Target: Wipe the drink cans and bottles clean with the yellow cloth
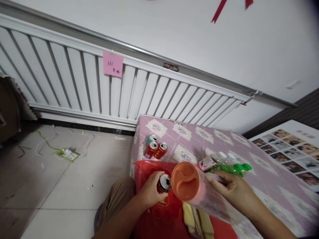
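A: What's the left hand got?

B: Its fingers are wrapped round a red drinks can, top end up and facing the camera, over the red plastic bag at the near left corner of the mattress.

A: And the right hand?

B: It's closed on a clear plastic jug with an orange lid. The jug lies tilted, its long axis running from the lid, up and left towards the can, down to the base near the mattress's front edge. The lid nearly touches the can.

A: What could go wrong?

B: I'd judge the jug is held along its side only, so it could roll in the grip and knock the can out of the other hand. If the can has liquid in it, that would spill onto the bag and the yellow cloth below.

A: Anything else about?

B: Three more cans lie on their sides near the left edge, and two green-capped bottles lie just beyond the right hand, close by its fingers
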`<state>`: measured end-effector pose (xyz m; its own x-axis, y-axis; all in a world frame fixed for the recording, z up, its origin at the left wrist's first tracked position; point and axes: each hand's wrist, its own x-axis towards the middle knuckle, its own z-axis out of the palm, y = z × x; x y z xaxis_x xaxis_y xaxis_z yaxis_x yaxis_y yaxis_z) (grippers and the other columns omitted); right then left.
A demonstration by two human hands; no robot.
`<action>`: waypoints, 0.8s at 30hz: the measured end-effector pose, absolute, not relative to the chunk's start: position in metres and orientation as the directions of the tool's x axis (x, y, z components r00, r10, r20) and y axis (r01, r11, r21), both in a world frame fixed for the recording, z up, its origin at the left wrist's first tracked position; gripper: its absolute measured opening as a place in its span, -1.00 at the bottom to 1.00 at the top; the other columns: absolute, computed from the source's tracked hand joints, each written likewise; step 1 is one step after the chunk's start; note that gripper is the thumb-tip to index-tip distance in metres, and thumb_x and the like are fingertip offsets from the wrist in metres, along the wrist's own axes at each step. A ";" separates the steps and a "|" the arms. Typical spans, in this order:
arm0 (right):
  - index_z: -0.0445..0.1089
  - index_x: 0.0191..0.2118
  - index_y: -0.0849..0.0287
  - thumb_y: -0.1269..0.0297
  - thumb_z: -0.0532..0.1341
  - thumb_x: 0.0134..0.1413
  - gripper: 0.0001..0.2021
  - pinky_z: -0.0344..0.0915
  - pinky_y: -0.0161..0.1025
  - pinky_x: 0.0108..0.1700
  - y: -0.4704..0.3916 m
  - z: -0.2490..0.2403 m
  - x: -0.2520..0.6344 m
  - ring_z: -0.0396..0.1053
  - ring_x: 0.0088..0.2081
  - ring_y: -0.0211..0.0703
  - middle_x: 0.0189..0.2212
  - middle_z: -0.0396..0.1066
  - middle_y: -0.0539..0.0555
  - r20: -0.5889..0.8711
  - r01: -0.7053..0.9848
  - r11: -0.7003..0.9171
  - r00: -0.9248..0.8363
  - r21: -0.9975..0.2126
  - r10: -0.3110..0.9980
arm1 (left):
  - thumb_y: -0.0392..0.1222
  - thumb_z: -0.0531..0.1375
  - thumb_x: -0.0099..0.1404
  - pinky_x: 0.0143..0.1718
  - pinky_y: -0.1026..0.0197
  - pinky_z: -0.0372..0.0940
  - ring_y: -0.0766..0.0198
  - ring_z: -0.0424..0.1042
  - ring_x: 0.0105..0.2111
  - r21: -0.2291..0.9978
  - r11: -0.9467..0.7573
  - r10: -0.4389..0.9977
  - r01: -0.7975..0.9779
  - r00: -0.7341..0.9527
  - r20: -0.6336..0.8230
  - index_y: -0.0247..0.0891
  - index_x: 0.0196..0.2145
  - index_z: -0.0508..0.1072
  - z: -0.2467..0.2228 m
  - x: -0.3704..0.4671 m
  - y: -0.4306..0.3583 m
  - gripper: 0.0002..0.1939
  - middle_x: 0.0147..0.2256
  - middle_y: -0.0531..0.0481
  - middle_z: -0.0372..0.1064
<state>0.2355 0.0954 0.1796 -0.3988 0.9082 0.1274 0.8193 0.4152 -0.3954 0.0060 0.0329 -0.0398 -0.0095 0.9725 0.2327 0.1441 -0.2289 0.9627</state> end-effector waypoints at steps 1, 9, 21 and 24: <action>0.41 -0.57 0.08 -0.13 0.25 0.05 -0.60 0.27 -0.27 -0.50 0.095 0.180 0.235 0.35 -0.54 -0.15 -0.63 0.38 -0.04 0.129 0.820 0.414 -0.397 -0.396 0.909 | -0.44 0.40 -0.08 0.23 -0.08 0.27 -0.06 0.39 0.13 0.963 -0.229 0.973 0.145 -0.008 0.232 -0.24 0.17 0.33 -0.040 0.006 0.033 -0.19 0.13 -0.21 0.38; 0.40 -0.58 0.07 -0.14 0.24 0.07 -0.59 0.29 -0.28 -0.50 0.095 0.181 0.235 0.38 -0.51 -0.13 -0.62 0.39 -0.03 0.148 0.817 0.425 -0.400 -0.390 0.905 | -0.43 0.40 -0.07 0.23 -0.07 0.27 -0.05 0.39 0.14 0.965 -0.221 0.974 0.142 -0.011 0.225 -0.23 0.17 0.33 -0.041 0.006 0.033 -0.18 0.14 -0.20 0.38; 0.46 -0.52 0.08 -0.14 0.24 0.08 -0.60 0.31 -0.27 -0.47 0.090 0.188 0.227 0.39 -0.49 -0.11 -0.63 0.38 -0.04 0.182 0.812 0.417 -0.376 -0.407 0.909 | -0.44 0.39 -0.06 0.24 -0.10 0.26 -0.07 0.38 0.15 0.965 -0.219 0.975 0.142 -0.011 0.223 -0.25 0.18 0.31 -0.041 0.006 0.032 -0.18 0.14 -0.23 0.37; 0.45 -0.52 0.08 -0.14 0.24 0.09 -0.60 0.29 -0.28 -0.48 0.087 0.191 0.223 0.37 -0.51 -0.14 -0.63 0.37 -0.04 0.167 0.805 0.414 -0.380 -0.424 0.910 | -0.44 0.40 -0.06 0.24 -0.09 0.26 -0.05 0.38 0.14 0.964 -0.224 0.973 0.141 -0.019 0.229 -0.22 0.17 0.32 -0.042 0.007 0.032 -0.18 0.14 -0.20 0.38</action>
<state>0.2234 0.0870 0.1914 -0.3798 0.9098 0.1675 0.8052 0.4143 -0.4243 0.0066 0.0322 -0.0421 -0.0195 0.9733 0.2288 0.1407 -0.2239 0.9644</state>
